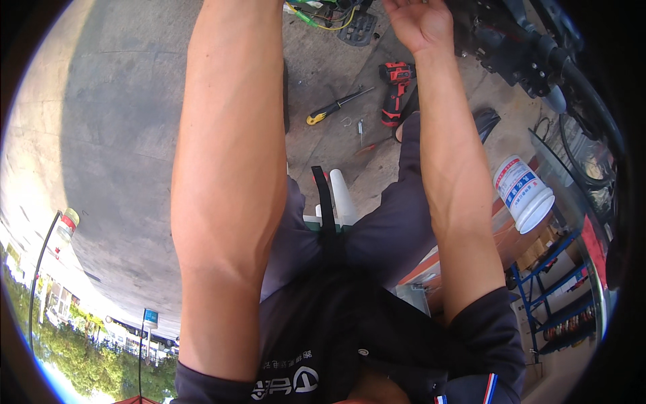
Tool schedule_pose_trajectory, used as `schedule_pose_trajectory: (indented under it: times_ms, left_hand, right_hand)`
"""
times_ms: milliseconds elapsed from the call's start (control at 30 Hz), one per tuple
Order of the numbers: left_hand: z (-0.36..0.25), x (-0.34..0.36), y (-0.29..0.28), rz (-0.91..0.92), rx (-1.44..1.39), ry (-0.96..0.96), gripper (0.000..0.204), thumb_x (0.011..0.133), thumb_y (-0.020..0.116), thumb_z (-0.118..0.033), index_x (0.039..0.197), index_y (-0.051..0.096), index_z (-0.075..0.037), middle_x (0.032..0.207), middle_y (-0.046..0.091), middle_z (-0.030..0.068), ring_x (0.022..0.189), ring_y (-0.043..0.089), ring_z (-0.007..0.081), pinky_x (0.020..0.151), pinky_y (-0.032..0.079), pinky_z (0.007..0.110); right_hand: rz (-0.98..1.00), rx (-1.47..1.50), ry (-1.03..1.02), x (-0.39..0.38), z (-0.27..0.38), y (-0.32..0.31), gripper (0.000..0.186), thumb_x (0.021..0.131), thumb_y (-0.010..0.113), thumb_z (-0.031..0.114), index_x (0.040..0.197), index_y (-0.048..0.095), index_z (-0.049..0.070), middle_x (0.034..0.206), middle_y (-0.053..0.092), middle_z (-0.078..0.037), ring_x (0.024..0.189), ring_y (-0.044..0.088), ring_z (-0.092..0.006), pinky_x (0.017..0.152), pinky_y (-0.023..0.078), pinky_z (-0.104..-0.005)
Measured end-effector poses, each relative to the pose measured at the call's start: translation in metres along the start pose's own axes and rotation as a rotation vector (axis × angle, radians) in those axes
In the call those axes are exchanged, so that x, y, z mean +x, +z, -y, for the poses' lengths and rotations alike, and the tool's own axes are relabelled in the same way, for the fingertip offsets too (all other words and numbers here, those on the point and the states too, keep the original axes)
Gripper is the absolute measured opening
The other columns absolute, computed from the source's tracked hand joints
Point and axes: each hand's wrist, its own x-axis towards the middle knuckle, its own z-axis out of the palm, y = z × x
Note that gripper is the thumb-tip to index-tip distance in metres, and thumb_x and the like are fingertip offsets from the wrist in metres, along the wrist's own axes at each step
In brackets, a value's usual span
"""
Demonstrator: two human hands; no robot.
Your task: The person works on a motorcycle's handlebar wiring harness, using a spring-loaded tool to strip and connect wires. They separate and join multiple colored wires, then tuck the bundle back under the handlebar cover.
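Observation:
My left forearm (232,135) reaches up past the top edge, and the left hand is out of view. My right hand (420,25) shows at the top edge, palm toward me. Its fingers are mostly cut off, so what they hold, if anything, is hidden. Black vehicle parts (505,40) lie just right of it. To its left, green and yellow wires (323,19) hang by a black ridged pedal-like piece (358,28). Below the right hand, a red and black cordless power tool (396,94) rests on the ground. A yellow and black screwdriver (336,107) lies left of it.
A small bolt (361,128) and a bent metal clip (346,122) lie on the concrete near my legs. At the right stand a white plastic tub (523,192) with blue and red print and a blue shelf rack (538,296). Thick black cables (592,101) curve along the right rim.

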Motion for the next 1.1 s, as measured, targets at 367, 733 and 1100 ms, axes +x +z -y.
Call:
schedule_pose_trajectory:
  times_ms: [367, 733, 1100]
  left_hand:
    - [-0.002, -0.002, 0.003, -0.023, -0.050, 0.006, 0.018, 0.086, 0.059, -0.002, 0.099, 0.069, 0.005, 0.089, 0.069, 0.0104, 0.069, 0.061, 0.0166, 0.059, 0.046, 0.029]
    - [0.004, 0.001, -0.002, -0.052, -0.118, -0.034, 0.022, 0.095, 0.051, -0.004, 0.110, 0.064, 0.004, 0.088, 0.066, 0.0108, 0.063, 0.060, 0.0160, 0.051, 0.046, 0.029]
    - [0.009, 0.009, -0.011, 0.093, -0.310, -0.112, 0.023, 0.102, 0.056, -0.012, 0.117, 0.063, 0.002, 0.105, 0.069, 0.0125, 0.089, 0.068, 0.0201, 0.070, 0.056, 0.030]
  right_hand:
    - [-0.011, -0.020, 0.001, -0.004, -0.011, 0.001, 0.019, 0.098, 0.058, 0.022, 0.110, 0.064, 0.008, 0.111, 0.064, -0.009, 0.106, 0.059, -0.0275, 0.098, 0.050, -0.0465]
    - [-0.040, -0.077, 0.040, -0.002, -0.017, -0.002, 0.024, 0.101, 0.052, 0.021, 0.119, 0.060, 0.008, 0.122, 0.059, -0.010, 0.115, 0.054, -0.0263, 0.103, 0.048, -0.0461]
    - [-0.078, -0.207, -0.019, -0.008, -0.010, 0.012, 0.032, 0.107, 0.045, 0.023, 0.134, 0.052, 0.007, 0.132, 0.056, -0.013, 0.121, 0.054, -0.0295, 0.108, 0.046, -0.0521]
